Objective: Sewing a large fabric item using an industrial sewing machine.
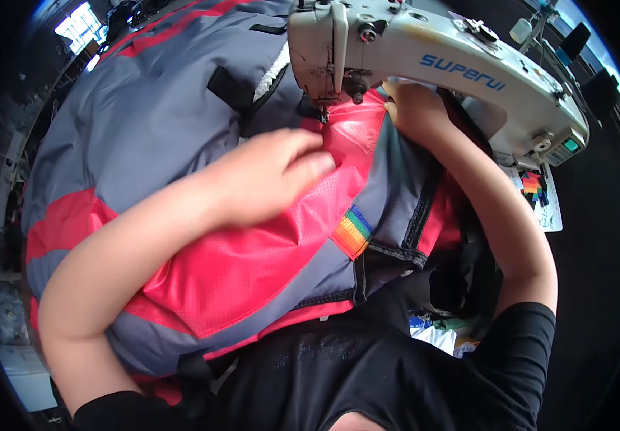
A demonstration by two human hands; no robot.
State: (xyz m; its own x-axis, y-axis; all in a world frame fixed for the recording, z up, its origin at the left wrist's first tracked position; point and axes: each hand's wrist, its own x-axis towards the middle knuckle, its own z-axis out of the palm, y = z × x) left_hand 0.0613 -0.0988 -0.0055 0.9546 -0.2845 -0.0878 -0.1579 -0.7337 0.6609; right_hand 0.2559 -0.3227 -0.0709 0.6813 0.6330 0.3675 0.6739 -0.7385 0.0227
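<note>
Padded grey-and-red fabric piece [241, 276] spans centre to 9 o'clock, running under white metal sewing machine [410, 54] at 1 o'clock. Left hand [270, 169], 10 o'clock, motion-blurred over fabric, fingers loosely apart. Right hand [421, 111], 1 o'clock: fingertips at fabric edge; can't tell if pinching.

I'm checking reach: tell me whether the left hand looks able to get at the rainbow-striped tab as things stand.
Probably yes: the rainbow-striped tab shows uncovered, and only red fabric seems to lie between it and the left hand.
</note>
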